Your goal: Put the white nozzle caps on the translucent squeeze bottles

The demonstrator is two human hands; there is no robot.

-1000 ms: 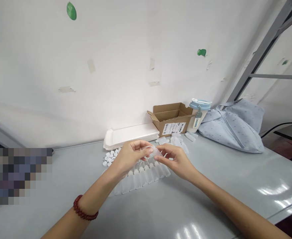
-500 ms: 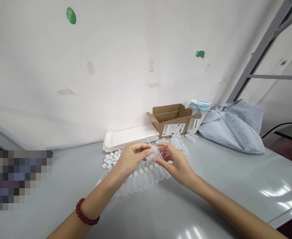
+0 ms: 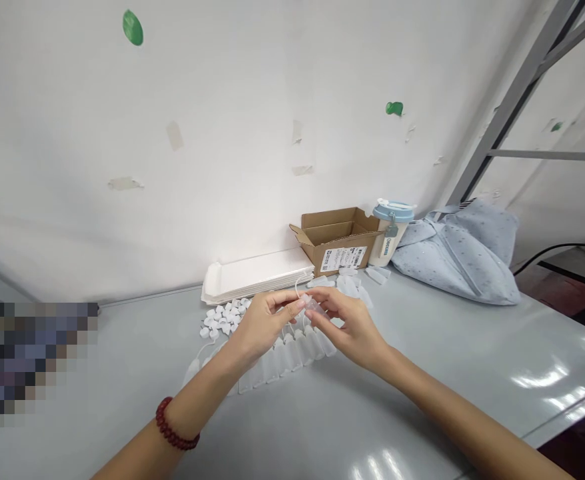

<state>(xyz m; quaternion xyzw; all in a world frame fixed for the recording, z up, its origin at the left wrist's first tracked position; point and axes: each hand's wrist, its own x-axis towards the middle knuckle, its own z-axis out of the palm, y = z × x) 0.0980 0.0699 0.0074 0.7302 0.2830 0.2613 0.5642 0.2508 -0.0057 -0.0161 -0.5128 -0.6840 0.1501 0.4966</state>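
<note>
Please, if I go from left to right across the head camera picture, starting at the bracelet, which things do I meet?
Dark red bracelet, left hand, translucent piece pinched between the hands, right hand, cup with blue lid, light blue bag.

Dark red beaded bracelet (image 3: 168, 433), left forearm (image 3: 202, 395) bare

Behind a glossy grey table (image 3: 422, 400) rises a white wall (image 3: 232, 87), dotted with green patches (image 3: 133, 27) and strips of tape (image 3: 125, 183). A grey metal frame (image 3: 511, 107) slants up at right; beyond lies dark reddish floor (image 3: 555, 290). Bright reflections (image 3: 540, 378) streak the tabletop.
</note>
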